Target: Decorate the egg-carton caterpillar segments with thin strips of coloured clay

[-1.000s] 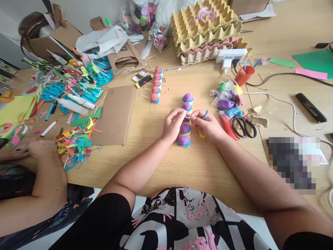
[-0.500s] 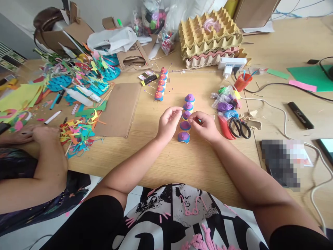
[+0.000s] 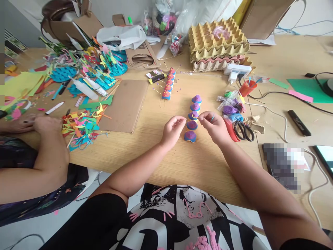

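A row of painted egg-carton cups (image 3: 191, 124), purple on top with blue edges, lies lengthwise in front of me on the table. Beside its left edge my left hand (image 3: 173, 130) is closed, thumb and fingertips pinched together; anything between them is too small to make out. My right hand (image 3: 213, 125) pinches at the row's right side, over the middle cups. A thin yellow strand (image 3: 193, 116) reaches from its fingertips across a purple cup. Something thin and blue (image 3: 212, 117) shows between the right fingers.
A finished-looking red and blue egg-carton strip (image 3: 169, 85) with pins stands farther back. Scissors (image 3: 244, 131), clay bags (image 3: 230, 109) and an orange cup (image 3: 247, 88) lie right. Cardboard (image 3: 125, 106), paper scraps (image 3: 80, 126) and another person's arm (image 3: 50, 149) are left. Egg trays (image 3: 218, 41) stand behind.
The view has shifted, so the table things appear farther right. My right hand has drawn slightly away from my left, and the yellow strand shows more clearly beside its fingertips.
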### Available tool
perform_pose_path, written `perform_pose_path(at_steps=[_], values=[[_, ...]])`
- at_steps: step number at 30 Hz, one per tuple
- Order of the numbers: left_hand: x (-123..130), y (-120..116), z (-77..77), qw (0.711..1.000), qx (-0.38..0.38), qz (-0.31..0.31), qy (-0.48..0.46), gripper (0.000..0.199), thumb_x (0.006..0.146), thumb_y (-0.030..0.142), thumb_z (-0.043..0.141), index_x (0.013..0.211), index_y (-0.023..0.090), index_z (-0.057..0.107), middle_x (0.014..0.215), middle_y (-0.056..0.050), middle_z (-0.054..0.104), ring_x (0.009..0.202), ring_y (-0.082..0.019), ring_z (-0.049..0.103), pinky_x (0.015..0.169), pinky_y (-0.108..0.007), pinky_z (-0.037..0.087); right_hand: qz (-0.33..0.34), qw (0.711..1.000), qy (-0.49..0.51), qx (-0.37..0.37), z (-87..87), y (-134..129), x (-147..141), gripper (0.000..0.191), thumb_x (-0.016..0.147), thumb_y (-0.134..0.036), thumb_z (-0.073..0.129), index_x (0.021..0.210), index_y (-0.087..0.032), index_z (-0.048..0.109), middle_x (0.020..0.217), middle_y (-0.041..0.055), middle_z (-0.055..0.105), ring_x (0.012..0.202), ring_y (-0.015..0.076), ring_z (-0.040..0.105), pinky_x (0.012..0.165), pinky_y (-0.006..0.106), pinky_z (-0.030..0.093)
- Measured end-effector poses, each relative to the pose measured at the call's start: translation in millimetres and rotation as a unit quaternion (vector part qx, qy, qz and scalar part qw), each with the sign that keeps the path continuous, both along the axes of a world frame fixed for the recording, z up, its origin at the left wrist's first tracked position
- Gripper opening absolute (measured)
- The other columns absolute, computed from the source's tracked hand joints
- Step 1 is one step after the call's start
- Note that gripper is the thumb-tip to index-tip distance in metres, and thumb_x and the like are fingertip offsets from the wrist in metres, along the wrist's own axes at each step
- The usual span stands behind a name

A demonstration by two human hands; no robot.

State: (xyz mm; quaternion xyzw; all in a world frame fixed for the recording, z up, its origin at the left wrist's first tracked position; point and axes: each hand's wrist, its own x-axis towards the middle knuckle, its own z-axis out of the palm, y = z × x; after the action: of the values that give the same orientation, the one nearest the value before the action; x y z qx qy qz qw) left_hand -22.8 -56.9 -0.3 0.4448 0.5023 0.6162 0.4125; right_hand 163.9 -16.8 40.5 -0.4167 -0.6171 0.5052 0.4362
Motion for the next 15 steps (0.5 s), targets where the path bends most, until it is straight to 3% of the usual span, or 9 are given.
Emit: perform_pose_path(at_steps=[2, 5, 9, 15], values=[[-0.9, -0.7, 0.6, 1.000, -0.006, -0.003, 0.001, 0.037, 0.086, 0.056, 0.083, 0.085, 0.019, 0.075, 0.084, -0.001, 0.072, 0.082, -0.013, 0.063, 0.080, -0.024, 0.050, 0.002, 0.998, 0.030, -0.054, -3.3, -9.9, -0.7, 0.045, 0.082, -0.062, 0.084, 0.085, -0.021, 0.066, 0.066, -0.0040, 0.053, 0.061, 0.0111, 0.039, 0.059, 0.029, 0.031], [-2.1, -0.2, -0.2, 0.999, -0.017, -0.028, 0.010, 0.036, 0.088, 0.054, 0.082, 0.082, 0.019, 0.076, 0.079, 0.000, 0.073, 0.078, -0.013, 0.063, 0.077, -0.025, 0.049, -0.013, 0.995, 0.055, -0.079, -14.7, -26.4, -1.6, 0.050, 0.078, -0.066, 0.087, 0.084, -0.020, 0.067, 0.064, -0.0056, 0.049, 0.059, 0.0102, 0.036, 0.058, 0.028, 0.030], [-1.5, 0.1, -1.7, 0.998, -0.024, -0.059, 0.010, 0.034, 0.088, 0.052, 0.081, 0.085, 0.019, 0.080, 0.084, -0.002, 0.078, 0.081, -0.014, 0.067, 0.079, -0.026, 0.051, -0.023, 0.997, 0.042, -0.064, -28.1, -36.6, -2.3, 0.053, 0.078, -0.071, 0.085, 0.084, -0.021, 0.067, 0.070, -0.0022, 0.059, 0.063, 0.0125, 0.045, 0.061, 0.029, 0.039], [0.8, -3.0, 0.8, 0.997, -0.030, -0.048, 0.047, 0.033, 0.085, 0.052, 0.083, 0.079, 0.020, 0.079, 0.073, 0.000, 0.071, 0.068, -0.012, 0.056, 0.065, -0.026, 0.044, -0.008, 0.998, 0.029, -0.051, -32.7, -28.8, 2.9, 0.051, 0.078, -0.070, 0.086, 0.084, -0.022, 0.070, 0.078, 0.0016, 0.067, 0.070, 0.0154, 0.054, 0.067, 0.031, 0.045]])
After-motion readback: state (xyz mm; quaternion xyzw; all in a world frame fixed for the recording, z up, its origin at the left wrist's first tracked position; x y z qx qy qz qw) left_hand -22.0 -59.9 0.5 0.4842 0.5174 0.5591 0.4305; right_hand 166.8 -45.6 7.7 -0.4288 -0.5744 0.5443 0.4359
